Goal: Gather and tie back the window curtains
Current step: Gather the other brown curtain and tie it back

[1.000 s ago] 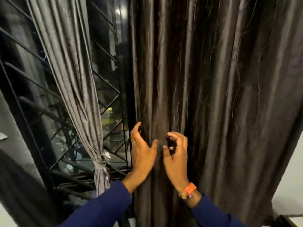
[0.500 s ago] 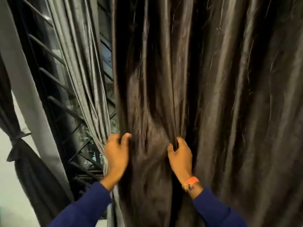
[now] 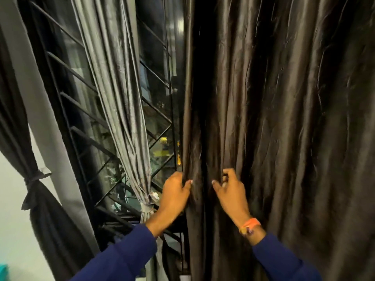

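Window: dark glass pane (image 3: 156,63), night outside, small yellow lights (image 3: 163,153) showing low through it.
Grille: black metal bars (image 3: 81,76) slanting across the glass.
Wall: pale grey strip (image 3: 34,82) left of the window, lighter wall (image 3: 12,199) below.
Light: dim indoor light, faint reflections on the glass.

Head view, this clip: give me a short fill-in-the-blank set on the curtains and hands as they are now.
1. Both hands grip folds of the ____ brown curtain.
2. The grey curtain is already ____ near its lower end.
3. The orange wristband sits on the ____ hand's wrist.
4. The left hand holds the brown curtain's ____ edge.

Missing words: untied; tied; right; left
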